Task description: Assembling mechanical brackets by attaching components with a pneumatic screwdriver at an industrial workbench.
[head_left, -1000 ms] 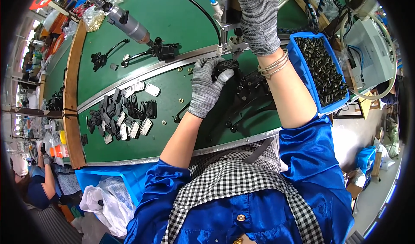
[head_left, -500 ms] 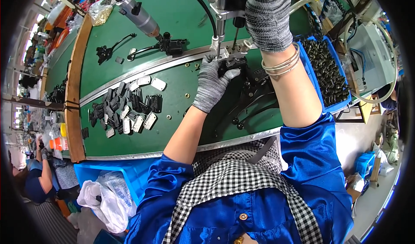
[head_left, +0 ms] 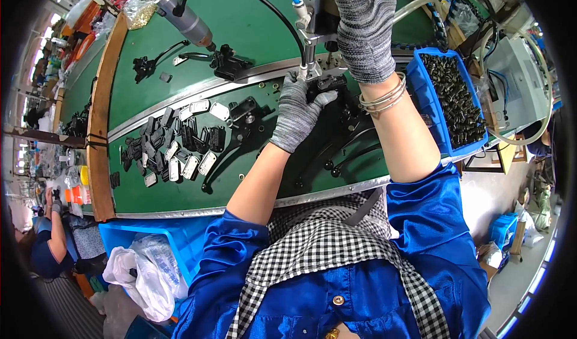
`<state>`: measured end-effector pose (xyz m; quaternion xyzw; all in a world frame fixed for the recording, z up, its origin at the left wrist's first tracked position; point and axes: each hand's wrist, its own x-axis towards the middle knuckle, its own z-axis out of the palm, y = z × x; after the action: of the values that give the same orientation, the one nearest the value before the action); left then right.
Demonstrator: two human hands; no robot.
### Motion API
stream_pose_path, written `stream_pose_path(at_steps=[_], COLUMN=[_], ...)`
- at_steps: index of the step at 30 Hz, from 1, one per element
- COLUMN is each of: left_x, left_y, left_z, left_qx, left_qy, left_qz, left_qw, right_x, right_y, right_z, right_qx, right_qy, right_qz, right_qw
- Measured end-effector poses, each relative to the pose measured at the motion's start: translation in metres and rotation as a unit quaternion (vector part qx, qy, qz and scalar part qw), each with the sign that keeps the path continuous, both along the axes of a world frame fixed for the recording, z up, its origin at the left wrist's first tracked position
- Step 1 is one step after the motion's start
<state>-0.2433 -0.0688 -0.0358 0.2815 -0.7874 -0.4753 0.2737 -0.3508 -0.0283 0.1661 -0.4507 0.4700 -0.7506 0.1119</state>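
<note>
A black part (head_left: 330, 83) is being held by the gloved left hand (head_left: 297, 115), half closed, its thumb laid along the near side, right by the foot of the upright metal tool (head_left: 310, 41). High beside that tool, the gloved right hand (head_left: 365, 35) is raised, fingers partly cut off by the frame; whether anything is gripped cannot be told. On the green tabletop (head_left: 240, 26), a black lever assembly (head_left: 242, 109) is seen near scattered white plates (head_left: 174, 169); at right, a blue bin (head_left: 422, 91) is filled with small dark pieces (head_left: 451, 98).
</note>
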Motion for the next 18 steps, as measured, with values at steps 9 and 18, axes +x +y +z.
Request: stream_pose_path(at_steps=[9, 18], left_x=[-0.005, -0.004], left_y=[0.006, 0.013], left_z=[-0.008, 0.021], left_qx=[-0.003, -0.104], left_qy=[0.042, 0.005], left_qz=[0.019, 0.040], left_qw=[0.999, 0.994], right_x=[0.009, -0.017], right_y=[0.001, 0.001], right_z=[0.004, 0.022], right_qx=[-0.001, -0.031], right_qy=[-0.017, -0.037], right_qz=[0.004, -0.004], right_qw=[1.000, 0.999])
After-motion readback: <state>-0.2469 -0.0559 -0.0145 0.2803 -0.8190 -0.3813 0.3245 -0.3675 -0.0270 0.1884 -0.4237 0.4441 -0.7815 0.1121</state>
